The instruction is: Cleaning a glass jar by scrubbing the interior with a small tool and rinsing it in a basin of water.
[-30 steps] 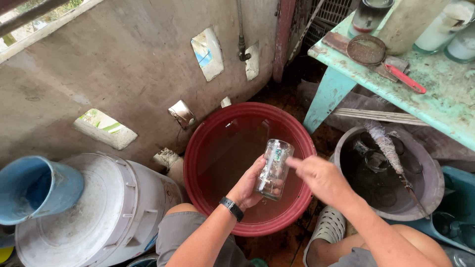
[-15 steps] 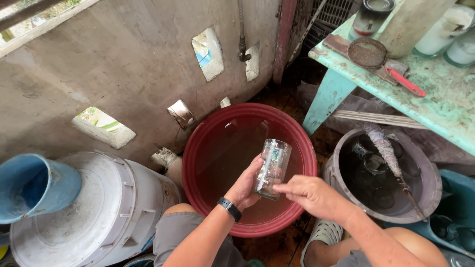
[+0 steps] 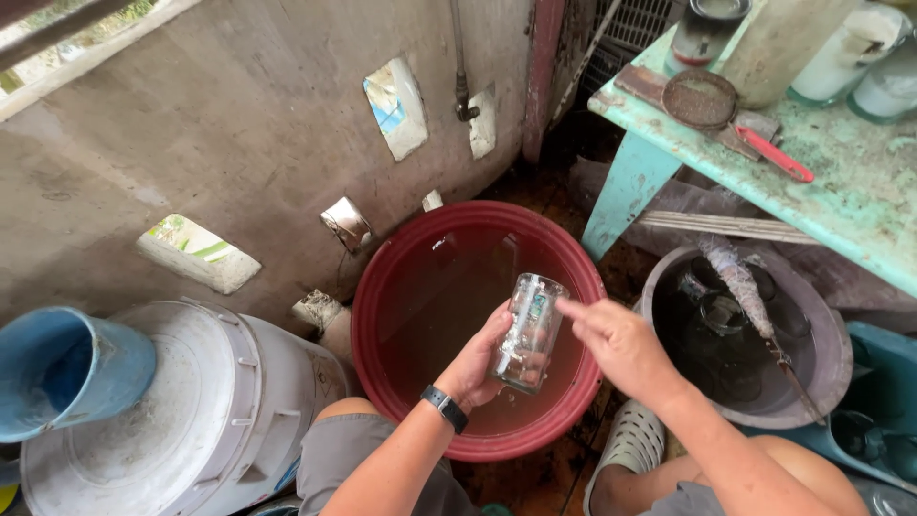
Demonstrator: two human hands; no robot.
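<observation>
Two bare forearms, no sleeves visible. Left hand [image 3: 478,368] bare, no rings seen; black band smartwatch with a dark rectangular face [image 3: 446,408] strapped snug round the left wrist. Right hand [image 3: 616,346] bare, nothing on the wrist. Grey fabric shorts [image 3: 349,457] cover the left thigh, hem ending above a bare knee; a bit of grey fabric also shows at the right thigh near the bottom edge. Pale grey perforated clog-type rubber shoe [image 3: 632,449] on one foot, rows of small holes across the top.

We've got open room over the red tub [image 3: 401,315]; wall [image 3: 191,134] crowds the far side, white drum [image 3: 181,411] on the left, grey basin [image 3: 821,334] and tabletop [image 3: 860,201] on the right.
</observation>
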